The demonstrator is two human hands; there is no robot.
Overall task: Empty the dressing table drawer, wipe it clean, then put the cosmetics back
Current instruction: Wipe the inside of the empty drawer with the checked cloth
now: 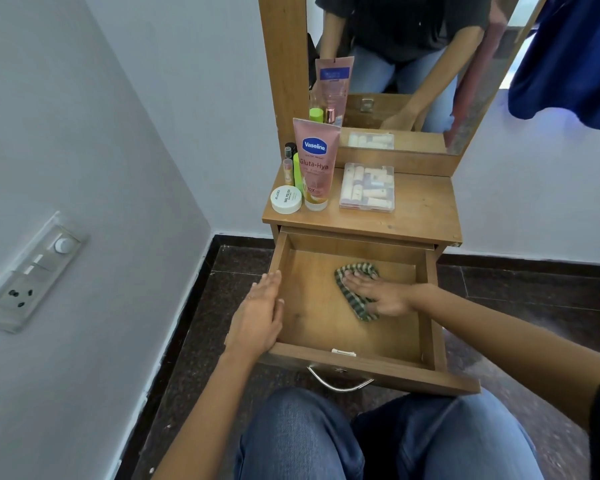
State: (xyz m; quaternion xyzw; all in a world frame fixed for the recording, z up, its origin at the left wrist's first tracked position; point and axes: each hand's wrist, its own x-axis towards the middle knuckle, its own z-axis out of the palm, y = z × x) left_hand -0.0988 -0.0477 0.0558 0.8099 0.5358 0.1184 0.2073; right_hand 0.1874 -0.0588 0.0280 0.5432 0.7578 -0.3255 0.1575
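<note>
We are wiping the open drawer, its cosmetics parked on the tabletop at twelve o'clock to keep it bare. Our left hand, fingers straight and together, is steadying the nine o'clock wall. Our right hand, fingers flat, is pressing the cloth mid-drawer.

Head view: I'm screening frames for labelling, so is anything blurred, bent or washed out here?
In the head view, the right hand on the cloth is slightly smeared; the mirror frame leans from wide-angle bending; the pink tube label reads sharply; the light is soft, with faint shadows inside the drawer.
</note>
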